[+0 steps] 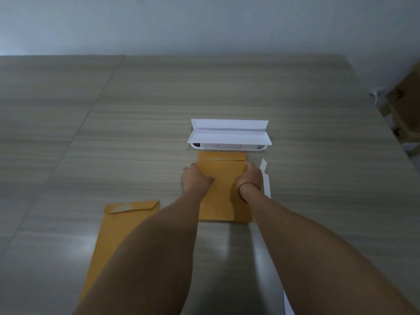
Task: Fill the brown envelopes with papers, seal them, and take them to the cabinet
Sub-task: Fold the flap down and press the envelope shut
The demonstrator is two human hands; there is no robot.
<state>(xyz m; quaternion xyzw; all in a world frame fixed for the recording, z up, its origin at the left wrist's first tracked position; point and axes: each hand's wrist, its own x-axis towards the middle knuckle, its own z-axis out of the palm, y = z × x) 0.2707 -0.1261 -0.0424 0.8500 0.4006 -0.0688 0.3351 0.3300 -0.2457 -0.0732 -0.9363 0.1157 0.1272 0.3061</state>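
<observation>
Both hands are on 1 brown envelope (223, 189) lying flat in the middle of the bench (136, 133), its flap end pointing far. The left hand (197, 179) grips the envelope's left edge, thumb across the face and fingers curled at the side. The right hand (250, 178) sits on the right edge, but its fingers are hidden, so I cannot tell whether it grips or only presses. The flap lies folded down, so holding both edges probably steadies the envelope for pressing the seal or lifting it.

A second envelope (122, 226) lies near left, partly under the left forearm, with a pale band along its flap (likely not yet sealed). Touching or just beyond the held envelope's far end stands a white device (229, 136). A white strip (265, 178) lies just right of the right hand, and cardboard boxes (404, 98) stand far right. No cabinet is in view.
</observation>
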